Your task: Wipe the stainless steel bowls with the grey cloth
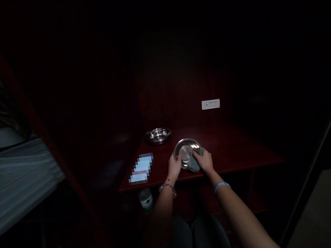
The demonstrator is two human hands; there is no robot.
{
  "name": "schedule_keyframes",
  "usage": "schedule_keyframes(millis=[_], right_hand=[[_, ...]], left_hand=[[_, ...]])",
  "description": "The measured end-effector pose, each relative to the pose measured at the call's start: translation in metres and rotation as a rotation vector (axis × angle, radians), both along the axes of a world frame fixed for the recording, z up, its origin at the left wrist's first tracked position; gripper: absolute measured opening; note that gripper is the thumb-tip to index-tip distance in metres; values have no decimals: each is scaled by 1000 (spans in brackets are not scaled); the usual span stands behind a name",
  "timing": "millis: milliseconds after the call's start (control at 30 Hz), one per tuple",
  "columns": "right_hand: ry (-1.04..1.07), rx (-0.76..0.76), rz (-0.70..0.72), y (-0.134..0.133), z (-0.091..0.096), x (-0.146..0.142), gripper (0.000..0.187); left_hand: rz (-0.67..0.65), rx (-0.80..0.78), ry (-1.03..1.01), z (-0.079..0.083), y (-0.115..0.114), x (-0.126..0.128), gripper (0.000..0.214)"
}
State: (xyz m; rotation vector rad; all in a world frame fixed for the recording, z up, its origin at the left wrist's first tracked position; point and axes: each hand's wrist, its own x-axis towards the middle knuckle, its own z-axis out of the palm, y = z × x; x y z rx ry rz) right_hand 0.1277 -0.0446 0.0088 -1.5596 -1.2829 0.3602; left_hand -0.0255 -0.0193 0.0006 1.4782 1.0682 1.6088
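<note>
1. A steel dish (185,152) is being held tilted just above the bench (240,151), and it serves as the landmark here. Its near edge is being gripped by the left hand (174,166), whose fingers are closed around the rim.
2. A grey cloth (193,164) is being gripped in the closed right hand (204,160) and pressed against the steel dish, so the dish is being worked on with the cloth by both hands.
3. A water bottle (145,199) is being kept below the bench edge, nearer the body than the steel dish and to its left.
4. A pixelated flat object (141,168) is being left lying to the left of the steel dish; what it is cannot be told.
5. A second steel bowl (158,135) is being left untouched beyond the steel dish.
6. One white wall socket plate (211,104) is being shown farthest off, beyond and right of the steel dish.

Counted: two steel vessels, one cloth, one bottle.
</note>
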Motion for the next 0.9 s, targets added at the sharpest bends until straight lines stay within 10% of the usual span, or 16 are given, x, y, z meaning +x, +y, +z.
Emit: schedule_keyframes(millis=[900], right_hand=[[112, 1, -105, 9, -4, 6, 30]], left_hand=[[-272, 44, 27, 10, -18, 5, 68]])
